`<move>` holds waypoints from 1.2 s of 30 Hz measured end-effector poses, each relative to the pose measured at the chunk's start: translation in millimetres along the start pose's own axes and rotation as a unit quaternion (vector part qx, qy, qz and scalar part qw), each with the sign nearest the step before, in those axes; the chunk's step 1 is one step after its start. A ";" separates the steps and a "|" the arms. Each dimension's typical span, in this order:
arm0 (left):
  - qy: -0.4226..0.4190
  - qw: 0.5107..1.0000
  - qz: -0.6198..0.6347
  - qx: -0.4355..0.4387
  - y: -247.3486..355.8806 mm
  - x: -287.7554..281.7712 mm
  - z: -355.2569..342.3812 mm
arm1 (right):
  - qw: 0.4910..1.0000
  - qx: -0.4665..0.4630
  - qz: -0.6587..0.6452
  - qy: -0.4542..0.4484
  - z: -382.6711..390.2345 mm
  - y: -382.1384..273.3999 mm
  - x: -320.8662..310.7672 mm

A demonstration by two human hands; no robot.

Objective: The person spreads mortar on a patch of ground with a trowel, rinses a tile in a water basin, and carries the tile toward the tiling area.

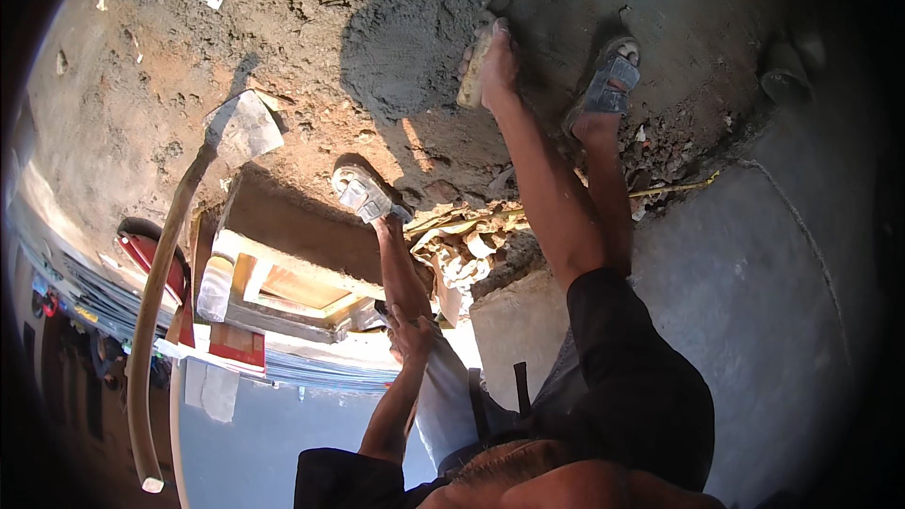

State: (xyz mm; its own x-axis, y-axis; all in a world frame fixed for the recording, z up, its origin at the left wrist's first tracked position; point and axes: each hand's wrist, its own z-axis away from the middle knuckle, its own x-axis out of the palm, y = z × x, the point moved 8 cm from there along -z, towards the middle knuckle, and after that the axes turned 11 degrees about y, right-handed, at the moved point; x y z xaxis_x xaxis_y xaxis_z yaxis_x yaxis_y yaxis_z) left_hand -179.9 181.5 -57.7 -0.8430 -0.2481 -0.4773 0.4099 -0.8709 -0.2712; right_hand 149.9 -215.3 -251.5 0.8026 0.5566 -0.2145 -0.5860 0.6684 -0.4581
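My right hand (500, 66) reaches far forward to the ground, its fingers closed round the pale handle of a trowel (474, 75). The trowel's dark blade points away from me over wet grey mortar (405, 47), and its outline blends into the mortar. My left hand (411, 335) lies on my left leg near the knee, fingers a little apart and bent, with nothing visible in it. Both my feet stand in strapped sandals, the left sandal (363, 193) at the edge of the mortar and the right sandal (613, 83) beside my right hand.
A shovel (247, 127) with a long wooden handle lies at the left. Near it are a wooden frame (292, 285), a clear plastic container (215, 287) and a red object (156, 259). Rubble and scraps (467, 254) lie between my feet. A dark bucket-like thing (785, 73) stands right.
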 end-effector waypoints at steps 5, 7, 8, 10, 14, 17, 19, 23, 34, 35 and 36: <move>-0.003 1.000 -0.002 -0.003 -3.0 0.4 -2.1 | 0.995 0.022 -0.095 -0.021 1.8 55.9 45.5; -0.005 1.000 0.004 0.000 0.7 -3.9 -3.6 | 0.999 -0.008 -0.027 -0.044 5.3 54.5 78.9; -0.009 1.000 0.007 -0.002 5.2 -8.0 -3.6 | 0.996 -0.049 0.012 -0.072 2.8 45.8 85.2; -0.014 1.000 0.003 -0.011 7.3 -11.7 -2.8 | 0.991 -0.077 0.065 -0.084 11.3 33.9 76.9; -0.023 1.000 0.009 -0.017 -1.0 -6.5 2.3 | 0.719 -0.572 0.391 -0.056 36.4 -31.3 32.9; -0.025 0.999 0.010 -0.027 4.5 -8.5 -0.2 | 0.546 -0.565 0.594 -0.172 22.9 -30.7 6.0; -0.024 0.999 0.007 -0.026 5.7 -7.4 2.4 | 0.442 -0.587 0.652 -0.189 9.1 -51.7 3.5; -0.019 1.000 -0.005 -0.012 9.6 -14.8 1.2 | 0.346 -0.672 0.648 -0.093 -23.7 -135.0 32.6; -0.014 1.000 0.010 -0.020 4.5 -4.8 0.7 | 0.448 -0.512 0.728 -0.077 -19.4 -148.5 40.0; -0.012 1.000 0.006 -0.016 8.3 -8.1 1.5 | 0.442 -0.507 0.736 -0.078 -21.2 -147.7 39.7; -0.010 1.000 0.001 -0.012 10.7 -9.6 2.9 | 0.436 -0.502 0.743 -0.078 -26.1 -147.9 41.1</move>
State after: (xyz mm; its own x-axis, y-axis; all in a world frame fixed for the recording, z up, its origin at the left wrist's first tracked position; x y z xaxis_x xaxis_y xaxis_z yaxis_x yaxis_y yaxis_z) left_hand -168.3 173.3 -53.6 -0.8486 -0.2591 -0.4613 0.4205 -0.8595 -0.2907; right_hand 272.5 -304.2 -215.1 -0.4436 0.0873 -0.8920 -0.0396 -0.9962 -0.0777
